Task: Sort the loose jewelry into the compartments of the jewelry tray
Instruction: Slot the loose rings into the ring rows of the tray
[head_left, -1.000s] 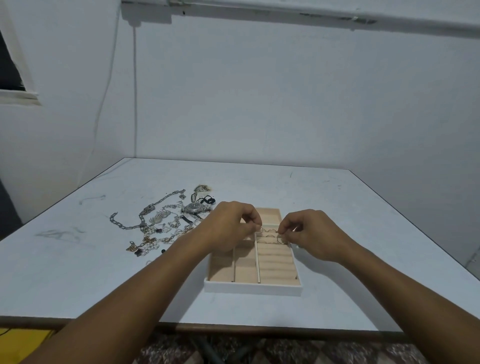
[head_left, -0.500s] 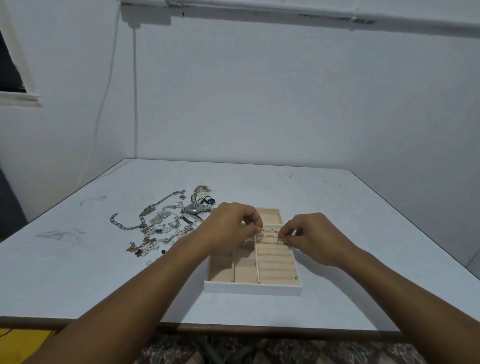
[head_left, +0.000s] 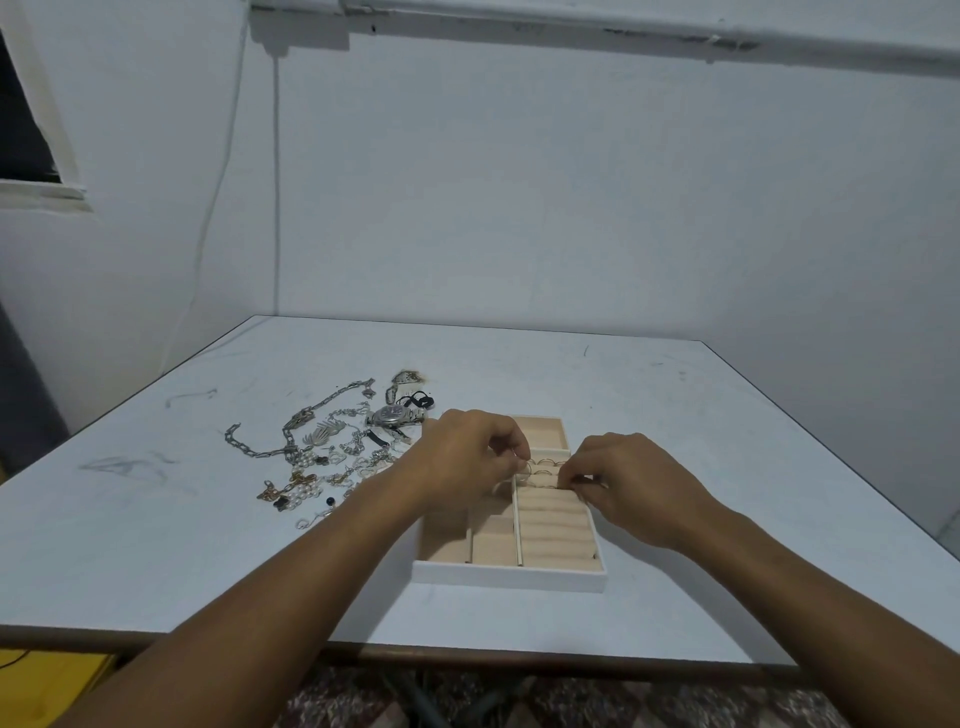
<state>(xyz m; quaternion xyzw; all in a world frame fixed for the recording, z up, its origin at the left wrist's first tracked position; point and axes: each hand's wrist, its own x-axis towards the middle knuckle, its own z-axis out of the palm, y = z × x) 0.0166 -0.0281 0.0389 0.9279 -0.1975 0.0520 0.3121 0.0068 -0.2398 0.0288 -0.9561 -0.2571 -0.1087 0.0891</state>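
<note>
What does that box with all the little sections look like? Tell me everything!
The jewelry tray is a flat white rectangle lined in soft-looking beige. Thin dividers split it into long slots, a ridged ring section on the right and a small square pocket at the back. It lies on the table. A few rings sit in the ridges, where both hands work.

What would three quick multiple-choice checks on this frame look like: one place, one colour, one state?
1. The loose jewelry pile lies where?
A. Left of the jewelry tray
B. Inside it
C. Right of it

2. The tray lining is?
A. Black
B. Beige
C. Red

3. Both hands are?
A. Flat on the table
B. Pinching at the tray's ring rolls
C. Out of view

Key: A, the pile sits on the table left of the tray; B, the lining looks beige; B, left hand and right hand meet fingertips over the rolls.
</note>
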